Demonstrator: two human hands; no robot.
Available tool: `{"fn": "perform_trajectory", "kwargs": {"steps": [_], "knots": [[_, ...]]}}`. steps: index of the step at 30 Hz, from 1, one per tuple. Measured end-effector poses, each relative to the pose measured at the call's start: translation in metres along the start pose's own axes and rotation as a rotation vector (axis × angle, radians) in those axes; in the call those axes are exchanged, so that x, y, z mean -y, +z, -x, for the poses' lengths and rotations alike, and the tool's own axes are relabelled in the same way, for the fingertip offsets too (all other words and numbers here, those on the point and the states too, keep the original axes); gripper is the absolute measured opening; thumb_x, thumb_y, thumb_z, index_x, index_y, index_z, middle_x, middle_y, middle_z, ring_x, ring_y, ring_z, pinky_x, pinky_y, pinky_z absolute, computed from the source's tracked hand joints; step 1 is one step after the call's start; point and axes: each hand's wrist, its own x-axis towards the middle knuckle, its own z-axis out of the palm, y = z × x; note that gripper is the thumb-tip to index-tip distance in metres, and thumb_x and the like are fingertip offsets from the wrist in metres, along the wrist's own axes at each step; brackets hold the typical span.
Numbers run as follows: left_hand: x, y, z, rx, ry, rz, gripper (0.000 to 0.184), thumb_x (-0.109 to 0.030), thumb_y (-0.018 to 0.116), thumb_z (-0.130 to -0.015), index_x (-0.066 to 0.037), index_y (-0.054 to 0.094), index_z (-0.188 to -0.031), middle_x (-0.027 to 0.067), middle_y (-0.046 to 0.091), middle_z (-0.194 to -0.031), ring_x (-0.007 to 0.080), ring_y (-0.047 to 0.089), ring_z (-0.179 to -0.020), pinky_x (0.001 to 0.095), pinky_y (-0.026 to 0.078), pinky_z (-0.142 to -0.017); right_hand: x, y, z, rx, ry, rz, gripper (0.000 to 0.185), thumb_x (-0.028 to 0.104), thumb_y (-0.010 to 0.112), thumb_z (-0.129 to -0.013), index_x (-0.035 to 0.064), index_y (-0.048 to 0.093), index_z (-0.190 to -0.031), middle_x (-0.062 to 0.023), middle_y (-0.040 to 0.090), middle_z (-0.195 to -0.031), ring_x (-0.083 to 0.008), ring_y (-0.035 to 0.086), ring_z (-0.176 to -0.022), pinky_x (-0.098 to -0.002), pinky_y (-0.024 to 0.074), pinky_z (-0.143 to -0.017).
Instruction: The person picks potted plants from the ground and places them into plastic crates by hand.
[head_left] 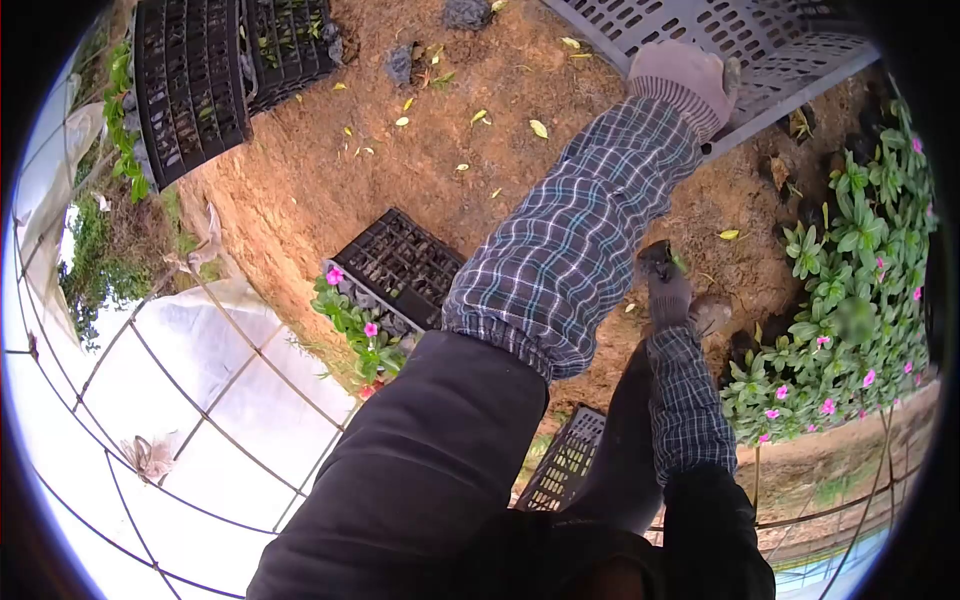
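Note:
My left hand (pixel 682 82), in a pale knit-cuffed glove, grips the near side of a grey slotted plastic crate (pixel 745 45) at the top of the view. Its fingers are partly hidden by the back of the glove. Lower down, my gloved right hand (pixel 670 296) is closed on a small black plant pot (pixel 657 262) with a bit of green at its top. Bare brown soil lies beneath both hands. To the right of the right hand grow leafy plants with pink flowers (pixel 850 300), set close together.
Black slotted crates (pixel 190 90) stand at the upper left. Another black crate (pixel 395 262) sits beside pink-flowered plants (pixel 352 318). A slotted crate (pixel 567 460) lies near my legs. Dark clumps (pixel 400 64) and fallen leaves dot the soil. A wire-grid fence (pixel 190 390) runs along the lower left.

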Motion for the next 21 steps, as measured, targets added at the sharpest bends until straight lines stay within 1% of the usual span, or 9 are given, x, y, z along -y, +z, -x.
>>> {"fn": "perform_trajectory", "kwargs": {"steps": [1,7,9,12,15,17,18,20,21], "knots": [[0.002,-0.006,0.002,0.001,0.004,0.033,0.042,-0.037,0.036,-0.089,-0.010,0.068,-0.086,0.0095,0.065,-0.078,0.0212,0.063,-0.072,0.0351,0.050,-0.065,0.007,0.006,-0.005,0.010,-0.068,0.025,0.035,0.029,0.057,-0.076,0.0007,0.059,-0.097,-0.0182,0.063,-0.086,-0.0343,0.060,-0.079,-0.0402,0.0465,-0.070],[0.018,0.000,0.014,-0.131,0.071,0.135,0.036,-0.031,0.041,-0.088,-0.007,0.067,-0.085,0.0099,0.064,-0.073,0.0190,0.062,-0.065,0.0328,0.051,-0.061,0.024,0.009,-0.085,0.073,-0.313,0.316,0.035,0.030,0.056,-0.079,0.0010,0.058,-0.098,-0.0162,0.063,-0.088,-0.0312,0.060,-0.080,-0.0387,0.0463,-0.071],[0.022,0.028,-0.008,-0.193,0.288,0.331,0.026,-0.028,0.051,-0.084,-0.008,0.067,-0.089,0.0081,0.062,-0.069,0.0188,0.060,-0.062,0.0322,0.050,-0.061,0.014,-0.010,-0.106,0.071,-0.357,0.431,0.035,0.030,0.056,-0.079,0.0011,0.058,-0.099,-0.0156,0.063,-0.089,-0.0302,0.060,-0.081,-0.0382,0.0462,-0.072],[0.032,0.086,-0.112,-0.136,0.920,0.938,0.028,-0.033,0.051,-0.083,-0.010,0.065,-0.088,0.0058,0.064,-0.084,0.0212,0.060,-0.081,0.0318,0.047,-0.075,0.020,-0.034,-0.113,0.054,-0.430,0.574,0.035,0.030,0.056,-0.080,0.0012,0.058,-0.099,-0.0146,0.063,-0.089,-0.0286,0.061,-0.082,-0.0374,0.0461,-0.072],[0.012,0.056,0.020,-0.533,0.102,1.251,0.024,-0.030,0.053,-0.082,-0.008,0.064,-0.081,0.0091,0.061,-0.076,0.0236,0.059,-0.076,0.0330,0.048,-0.071,0.027,-0.038,-0.111,0.059,-0.481,0.676,0.035,0.031,0.055,-0.082,0.0014,0.058,-0.100,-0.0136,0.063,-0.090,-0.0271,0.061,-0.082,-0.0367,0.0460,-0.073],[0.047,0.046,0.115,-0.451,-0.103,1.344,0.023,-0.027,0.052,-0.082,-0.007,0.062,-0.076,0.0111,0.058,-0.069,0.0252,0.057,-0.070,0.0358,0.048,-0.070,0.029,-0.020,-0.111,0.062,-0.522,0.701,0.035,0.031,0.055,-0.082,0.0015,0.058,-0.100,-0.0129,0.063,-0.091,-0.0261,0.061,-0.083,-0.0362,0.0460,-0.073],[0.055,0.077,0.145,-0.737,-0.128,1.236,0.018,-0.020,0.062,-0.079,-0.002,0.061,-0.077,0.0073,0.056,-0.066,0.0163,0.057,-0.063,0.0275,0.050,-0.060,0.027,-0.011,-0.112,0.060,-0.553,0.715,0.035,0.031,0.055,-0.083,0.0015,0.057,-0.101,-0.0126,0.063,-0.091,-0.0255,0.061,-0.083,-0.0359,0.0459,-0.074],[0.077,0.143,0.207,-0.589,-0.460,1.176,0.022,-0.023,0.061,-0.079,-0.002,0.062,-0.087,0.0126,0.059,-0.083,0.0224,0.060,-0.075,0.0310,0.051,-0.069,0.021,0.003,-0.103,0.047,-0.615,0.730,0.034,0.031,0.055,-0.083,0.0016,0.057,-0.101,-0.0119,0.063,-0.091,-0.0245,0.061,-0.084,-0.0354,0.0459,-0.074],[0.101,0.157,0.244,-0.347,-0.572,1.258,0.028,-0.024,0.060,-0.080,-0.002,0.061,-0.097,0.0145,0.059,-0.091,0.0247,0.059,-0.085,0.0333,0.049,-0.078,0.029,0.014,-0.086,0.070,-0.619,0.733,0.034,0.031,0.055,-0.083,0.0016,0.057,-0.101,-0.0119,0.063,-0.091,-0.0245,0.061,-0.084,-0.0354,0.0459,-0.074]]}}
